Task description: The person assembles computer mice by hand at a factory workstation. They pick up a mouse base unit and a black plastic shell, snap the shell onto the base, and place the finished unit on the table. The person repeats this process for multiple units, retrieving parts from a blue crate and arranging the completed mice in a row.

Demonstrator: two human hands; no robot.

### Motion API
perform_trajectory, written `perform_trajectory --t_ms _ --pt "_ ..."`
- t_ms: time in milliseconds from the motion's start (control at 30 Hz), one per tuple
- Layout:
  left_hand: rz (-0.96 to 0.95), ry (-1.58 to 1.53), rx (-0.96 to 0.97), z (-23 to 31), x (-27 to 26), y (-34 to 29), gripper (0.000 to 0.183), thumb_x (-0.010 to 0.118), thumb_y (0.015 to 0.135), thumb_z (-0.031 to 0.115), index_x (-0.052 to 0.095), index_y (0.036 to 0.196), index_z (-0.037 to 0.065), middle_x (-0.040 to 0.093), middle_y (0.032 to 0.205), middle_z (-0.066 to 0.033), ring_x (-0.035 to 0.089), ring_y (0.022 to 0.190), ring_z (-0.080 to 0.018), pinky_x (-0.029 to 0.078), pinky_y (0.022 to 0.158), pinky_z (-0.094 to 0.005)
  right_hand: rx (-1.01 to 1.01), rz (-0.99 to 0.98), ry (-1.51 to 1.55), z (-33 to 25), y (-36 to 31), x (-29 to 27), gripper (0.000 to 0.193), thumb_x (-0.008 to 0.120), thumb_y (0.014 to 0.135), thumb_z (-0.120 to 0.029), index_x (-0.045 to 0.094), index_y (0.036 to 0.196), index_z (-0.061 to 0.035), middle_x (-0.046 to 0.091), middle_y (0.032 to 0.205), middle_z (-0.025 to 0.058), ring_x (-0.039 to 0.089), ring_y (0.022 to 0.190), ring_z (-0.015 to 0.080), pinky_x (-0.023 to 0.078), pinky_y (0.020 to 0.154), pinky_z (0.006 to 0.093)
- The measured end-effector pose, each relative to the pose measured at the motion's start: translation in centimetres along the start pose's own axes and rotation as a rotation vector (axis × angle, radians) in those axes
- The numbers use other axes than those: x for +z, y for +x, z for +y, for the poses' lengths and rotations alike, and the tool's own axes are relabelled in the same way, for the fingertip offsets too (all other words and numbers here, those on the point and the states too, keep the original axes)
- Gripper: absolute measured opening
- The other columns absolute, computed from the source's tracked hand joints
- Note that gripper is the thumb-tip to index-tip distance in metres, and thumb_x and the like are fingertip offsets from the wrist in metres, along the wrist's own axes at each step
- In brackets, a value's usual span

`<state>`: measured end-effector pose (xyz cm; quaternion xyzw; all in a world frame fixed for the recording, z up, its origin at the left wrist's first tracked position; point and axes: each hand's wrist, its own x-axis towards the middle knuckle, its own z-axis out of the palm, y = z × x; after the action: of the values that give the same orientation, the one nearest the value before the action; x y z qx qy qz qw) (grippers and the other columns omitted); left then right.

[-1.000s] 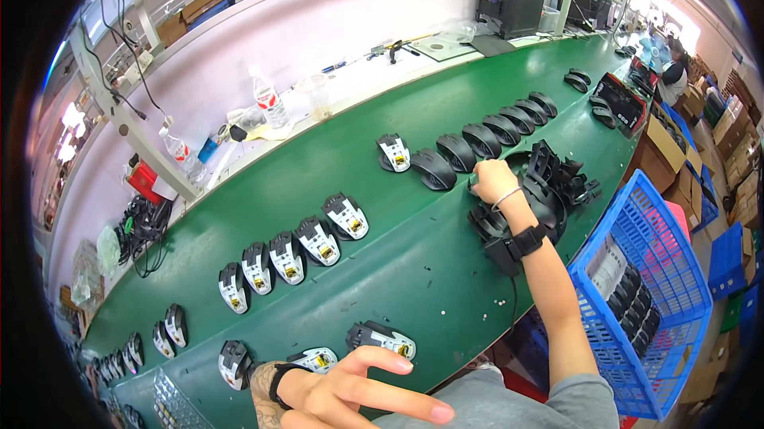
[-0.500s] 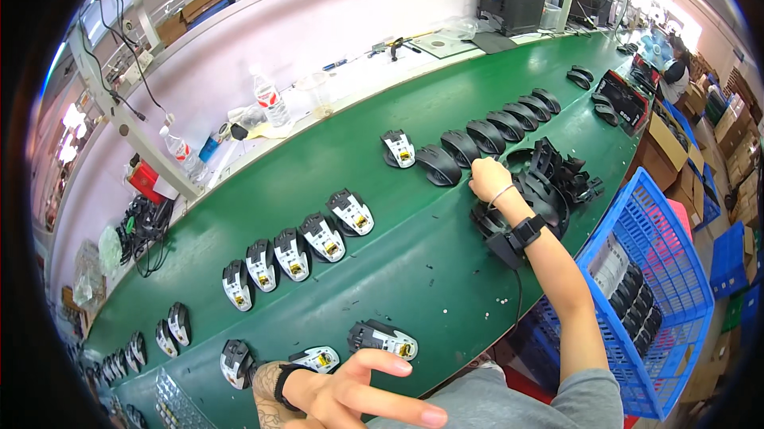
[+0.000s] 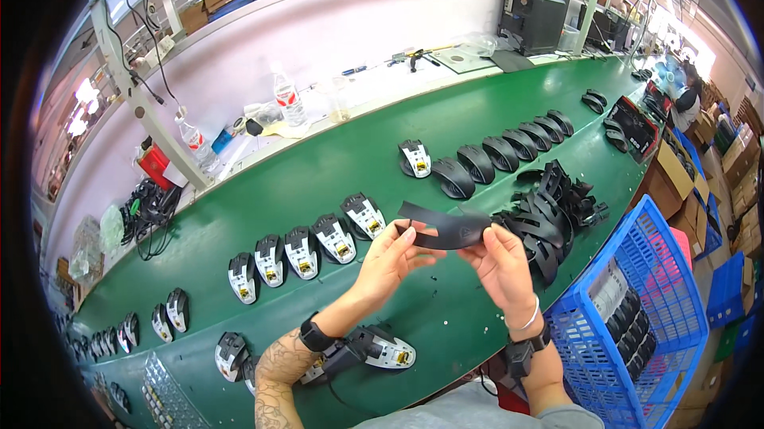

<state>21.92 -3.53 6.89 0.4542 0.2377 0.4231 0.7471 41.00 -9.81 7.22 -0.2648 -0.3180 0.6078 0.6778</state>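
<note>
A black curved mouse top shell (image 3: 452,232) with a slot at one end is held up between both hands above the green bench. My left hand (image 3: 387,259) pinches its slotted left end, and the fingers of my right hand (image 3: 501,263) grip its right end. Just right of my right hand lies a heap of similar black shells (image 3: 544,218). To the left of my left hand stands a row of uncovered mice (image 3: 302,253) with white bodies and yellow parts. Another uncovered mouse (image 3: 390,352) lies below my left forearm, which partly hides its neighbours.
A row of black-covered mice (image 3: 501,154) runs along the far right of the green bench (image 3: 350,160). At the right edge stands a blue basket (image 3: 589,333) holding black parts. Water bottles (image 3: 289,99) and cables (image 3: 151,212) sit on the back ledge.
My right hand has come back from the heap with a black shell. My left hand has risen from the lower edge and now grips the shell's other end.
</note>
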Motion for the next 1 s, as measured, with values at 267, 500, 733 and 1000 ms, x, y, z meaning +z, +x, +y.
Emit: perform_trajectory --t_ms 267,500,733,1000 --pt "-0.008 0.426 0.11 0.0 0.2 -0.1 0.028 0.036 0.102 0.025 0.05 0.098 0.001 0.064 0.093 -0.012 0.062 0.08 -0.0178 0.048 0.075 -0.0299 -0.513 -0.028 -1.339 0.2 -0.2 1.5 0.079 0.082 0.064 -0.016 0.046 0.133 -0.0028 0.047 0.133 0.0157 0.051 0.118 0.0314 0.043 0.098 0.0387" --pt "-0.246 0.691 0.037 0.4 -0.5 2.6 0.034 0.041 0.101 0.027 0.056 0.09 -0.002 0.066 0.094 -0.0089 0.059 0.092 -0.0139 0.044 0.084 -0.0301 -0.568 -0.11 -1.246 1.0 0.7 0.4 0.063 0.079 0.061 -0.005 0.056 0.12 -0.002 0.062 0.107 0.0125 0.062 0.094 0.0262 0.05 0.083 0.0342" --pt "-0.283 0.995 -0.16 0.7 -3.7 15.0 0.058 0.055 0.09 0.046 0.055 0.121 -0.003 0.058 0.121 -0.018 0.054 0.114 -0.0231 0.038 0.1 -0.0353 -0.421 0.167 -1.265 0.8 -1.4 -2.0 0.067 0.074 0.067 -0.003 0.051 0.13 -0.006 0.06 0.104 0.0129 0.061 0.087 0.0265 0.049 0.078 0.0342" --pt "0.314 1.365 -0.208 -9.3 -10.3 27.8 0.11 0.065 0.068 0.068 0.031 0.136 -0.011 0.016 0.15 -0.0273 0.0 0.142 -0.041 0.007 0.114 -0.0497 -0.38 0.127 -1.426 1.6 -4.9 -3.2 0.05 0.074 0.073 -0.009 0.062 0.12 -0.0142 0.055 0.108 0.0174 0.06 0.088 0.0283 0.051 0.075 0.0328"
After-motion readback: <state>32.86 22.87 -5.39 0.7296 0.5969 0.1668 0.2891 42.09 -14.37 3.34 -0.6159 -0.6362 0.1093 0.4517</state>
